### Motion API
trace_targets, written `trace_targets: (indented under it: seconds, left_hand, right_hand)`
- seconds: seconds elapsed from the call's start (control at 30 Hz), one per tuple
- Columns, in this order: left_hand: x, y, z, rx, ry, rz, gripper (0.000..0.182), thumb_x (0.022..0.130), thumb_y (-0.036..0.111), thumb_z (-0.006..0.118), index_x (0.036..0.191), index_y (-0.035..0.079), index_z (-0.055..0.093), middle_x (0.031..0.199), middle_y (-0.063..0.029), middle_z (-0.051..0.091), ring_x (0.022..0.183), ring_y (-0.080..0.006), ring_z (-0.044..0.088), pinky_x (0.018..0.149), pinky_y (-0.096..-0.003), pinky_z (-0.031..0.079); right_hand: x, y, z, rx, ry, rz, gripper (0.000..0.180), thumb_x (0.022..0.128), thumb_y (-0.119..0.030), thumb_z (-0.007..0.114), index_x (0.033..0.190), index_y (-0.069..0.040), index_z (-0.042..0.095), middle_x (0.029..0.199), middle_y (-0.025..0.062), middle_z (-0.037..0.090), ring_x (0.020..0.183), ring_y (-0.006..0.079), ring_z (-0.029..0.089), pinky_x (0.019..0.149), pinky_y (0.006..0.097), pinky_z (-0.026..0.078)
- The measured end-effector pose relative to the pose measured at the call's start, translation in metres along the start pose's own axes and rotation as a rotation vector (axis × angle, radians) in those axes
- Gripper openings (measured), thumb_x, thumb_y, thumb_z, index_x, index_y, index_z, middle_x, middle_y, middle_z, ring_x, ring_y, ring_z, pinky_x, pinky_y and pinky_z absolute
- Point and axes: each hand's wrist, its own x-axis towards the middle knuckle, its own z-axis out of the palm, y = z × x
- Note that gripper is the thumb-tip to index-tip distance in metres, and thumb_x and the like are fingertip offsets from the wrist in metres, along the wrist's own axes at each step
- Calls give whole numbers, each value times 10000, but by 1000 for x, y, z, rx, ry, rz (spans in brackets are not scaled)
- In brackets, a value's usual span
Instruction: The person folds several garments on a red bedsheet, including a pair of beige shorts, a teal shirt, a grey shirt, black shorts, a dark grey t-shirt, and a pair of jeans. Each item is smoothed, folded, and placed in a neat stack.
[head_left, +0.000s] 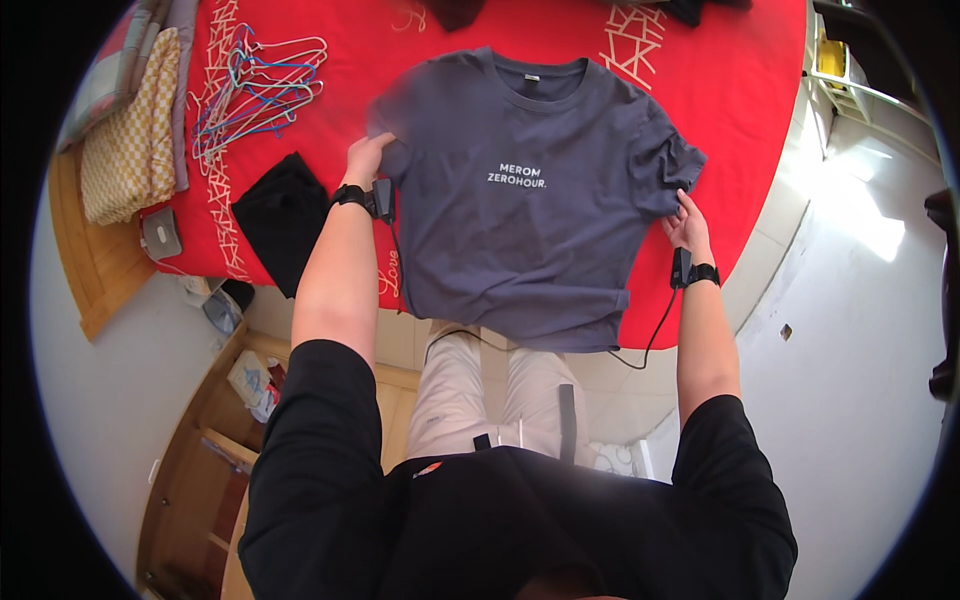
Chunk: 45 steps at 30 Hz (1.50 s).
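A dark grey-blue T-shirt (517, 217) lies front side up on a red bed cover (739, 150), its neckline away from me and white lettering on its chest. Its lower part is wrinkled and hangs over the bed's near edge. My left hand (369, 156) pinches the sleeve at the shirt's left side in the view. At the other side, my right hand (686, 223) has its fingers on the hem of the other sleeve, gripping it. Each wrist wears a black strap with a small cabled device.
Several wire-type clothes hangers (259, 94) lie in a heap at the upper left. A folded black garment (281, 217) rests beside my left forearm. Checkered yellow bedding (139, 142) is stacked at the far left, above a small grey object (161, 234). Dark cloth (454, 11) lies at the top.
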Motion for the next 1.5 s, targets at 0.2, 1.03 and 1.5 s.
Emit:
trace_targets:
  seconds: [0.2,1.03,1.5]
  left_hand:
    - [-56,4,-17,-89,188,297,354,933,131,812,1228,-48,731,1178,-87,770,1056,-198,716,950,-342,533]
    - [-209,-192,0,850,123,469,519,821,176,893,1237,15,629,1184,-180,660,1082,-350,684,966,-447,567]
    - [-237,-317,-102,487,-69,-221,284,898,104,671,1118,-62,740,1019,-131,792,937,-226,726,871,-361,557]
  right_hand:
    - [-23,-1,22,-11,63,-361,120,981,-89,711,1099,-66,714,1090,16,744,975,160,683,897,341,536]
    - [-117,137,30,-1359,-104,-482,606,786,-280,921,1237,-3,626,1164,206,719,1130,396,705,969,468,564]
    - [-148,239,-103,-927,-99,131,304,943,-51,765,1235,30,743,1018,44,776,942,168,696,912,335,532]
